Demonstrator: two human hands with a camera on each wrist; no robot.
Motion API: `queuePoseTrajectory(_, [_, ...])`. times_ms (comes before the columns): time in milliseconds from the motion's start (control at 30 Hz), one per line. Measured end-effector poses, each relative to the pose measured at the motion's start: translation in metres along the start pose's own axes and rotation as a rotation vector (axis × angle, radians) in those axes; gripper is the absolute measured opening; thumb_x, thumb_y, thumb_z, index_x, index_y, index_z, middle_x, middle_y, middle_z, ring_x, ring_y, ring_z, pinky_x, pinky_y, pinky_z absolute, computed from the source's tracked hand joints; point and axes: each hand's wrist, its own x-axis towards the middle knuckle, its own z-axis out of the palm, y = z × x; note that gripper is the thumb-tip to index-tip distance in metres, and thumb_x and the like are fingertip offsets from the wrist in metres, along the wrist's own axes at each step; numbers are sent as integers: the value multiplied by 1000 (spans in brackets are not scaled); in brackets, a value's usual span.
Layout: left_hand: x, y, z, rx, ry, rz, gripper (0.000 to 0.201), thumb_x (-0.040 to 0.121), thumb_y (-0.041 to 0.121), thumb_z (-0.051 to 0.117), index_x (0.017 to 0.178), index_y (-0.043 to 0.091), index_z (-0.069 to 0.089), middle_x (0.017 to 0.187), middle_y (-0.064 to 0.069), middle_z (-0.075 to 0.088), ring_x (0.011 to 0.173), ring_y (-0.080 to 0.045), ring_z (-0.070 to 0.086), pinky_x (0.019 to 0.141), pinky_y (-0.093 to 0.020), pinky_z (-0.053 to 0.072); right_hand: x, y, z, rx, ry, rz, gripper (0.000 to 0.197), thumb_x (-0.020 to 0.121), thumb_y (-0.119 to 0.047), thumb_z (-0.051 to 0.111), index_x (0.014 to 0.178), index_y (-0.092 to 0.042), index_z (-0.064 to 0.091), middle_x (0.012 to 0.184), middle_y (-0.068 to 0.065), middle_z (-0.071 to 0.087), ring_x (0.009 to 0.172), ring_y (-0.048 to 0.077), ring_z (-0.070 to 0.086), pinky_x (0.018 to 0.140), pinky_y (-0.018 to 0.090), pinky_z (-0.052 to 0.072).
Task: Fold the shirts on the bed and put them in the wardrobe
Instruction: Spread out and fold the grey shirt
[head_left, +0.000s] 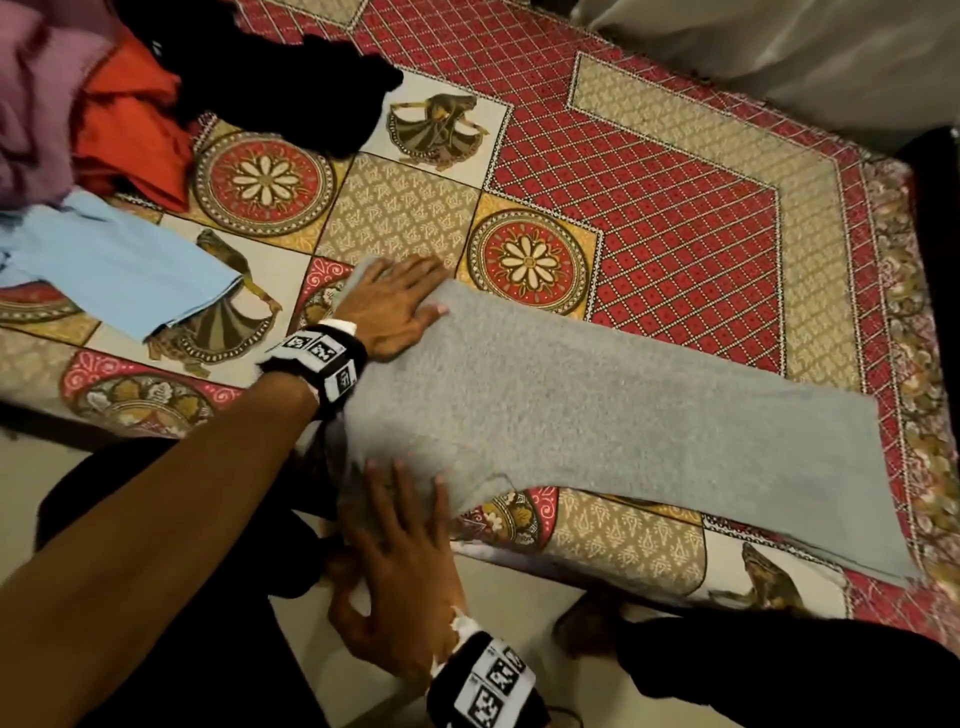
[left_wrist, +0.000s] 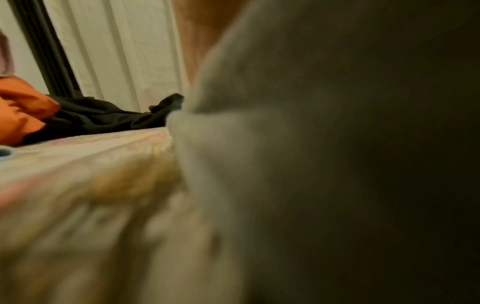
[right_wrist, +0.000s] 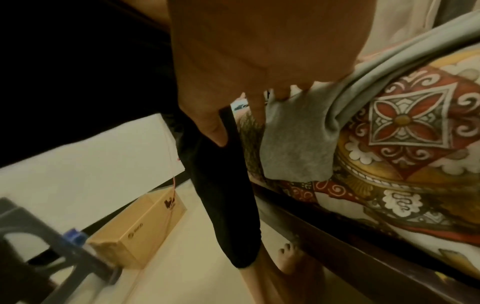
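A grey shirt (head_left: 597, 415), folded into a long strip, lies across the patterned bedspread (head_left: 675, 208), and its near left corner hangs over the bed's front edge. My left hand (head_left: 395, 306) lies flat with straight fingers on the strip's far left end. My right hand (head_left: 402, 551) is spread at the bed's edge. In the right wrist view its fingertips (right_wrist: 280, 94) touch the hanging grey shirt (right_wrist: 296, 148). The left wrist view is mostly filled by blurred grey cloth (left_wrist: 259, 164). Unfolded orange (head_left: 130, 119), black (head_left: 291, 88), pink (head_left: 31, 104) and light blue (head_left: 114, 265) shirts are heaped at the far left.
A pale curtain (head_left: 779, 41) hangs behind the bed. On the floor beside the bed frame (right_wrist: 363, 253) are a cardboard box (right_wrist: 140, 232), a dark stool (right_wrist: 39, 246) and my bare foot (right_wrist: 288, 259). My black-clad legs stand against the front edge.
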Motion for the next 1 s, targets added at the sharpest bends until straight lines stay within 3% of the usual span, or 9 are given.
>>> queuePoseTrajectory(67, [-3,5,-18,-73,66,-19,68,102,60,20,159,24,29,171,-6,16,157,-25,15,125,-53,11,-7,-5,-3,107,97,-12,77,84,-43,62,154,-24,37,169,4,18,158,26,11,122,63,15])
queuePoseTrajectory(133, [-21,11,-37,-217,273,-64,51,102,43,40,147,19,48,162,-9,35,149,-26,31,121,-54,23,-11,3,-7,238,353,96,58,85,-34,68,140,-24,55,154,-2,45,142,23,44,116,50,34])
queuePoseTrajectory(200, [-52,20,-51,-361,576,-237,28,97,27,51,119,18,63,132,-6,59,124,-25,54,106,-46,45,-12,15,-11,342,597,266,42,87,-30,67,128,-20,67,141,-1,60,127,20,58,107,42,45])
queuePoseTrajectory(267, [-89,32,-55,-498,716,-529,11,94,18,56,99,17,66,102,1,65,96,-20,61,84,-34,49,-11,30,-16,356,662,338,34,89,-28,64,121,-18,72,135,0,65,124,20,61,103,44,48])
queuePoseTrajectory(367, [-138,53,-26,-672,532,-829,11,90,10,62,95,17,68,86,6,63,84,-15,57,75,-25,39,-6,47,-26,297,567,324,40,90,-35,61,127,-22,69,143,1,60,133,20,54,109,47,41])
queuePoseTrajectory(500, [-176,77,18,-753,510,-946,14,82,20,75,94,16,70,80,4,67,82,-23,63,74,-29,44,-9,45,-18,92,304,252,58,93,-57,48,147,-35,49,163,2,37,152,23,27,121,57,16])
queuePoseTrajectory(600, [-180,77,24,-763,576,-973,16,81,28,80,88,19,68,78,4,69,86,-26,68,77,-33,50,-15,37,-5,23,249,251,65,93,-60,47,153,-36,42,169,7,22,157,29,14,122,63,5])
queuePoseTrajectory(833, [-181,89,15,-644,600,-879,28,81,45,78,72,20,70,75,2,72,77,-27,67,75,-34,54,-25,13,4,-9,251,240,61,88,-52,50,146,-31,50,168,8,25,157,30,16,121,66,12])
queuePoseTrajectory(1000, [-184,81,10,-631,591,-899,13,78,31,75,73,20,73,76,-2,73,79,-32,67,75,-36,55,-34,19,7,-40,175,203,69,86,-52,50,152,-33,41,171,5,15,158,27,5,123,63,10])
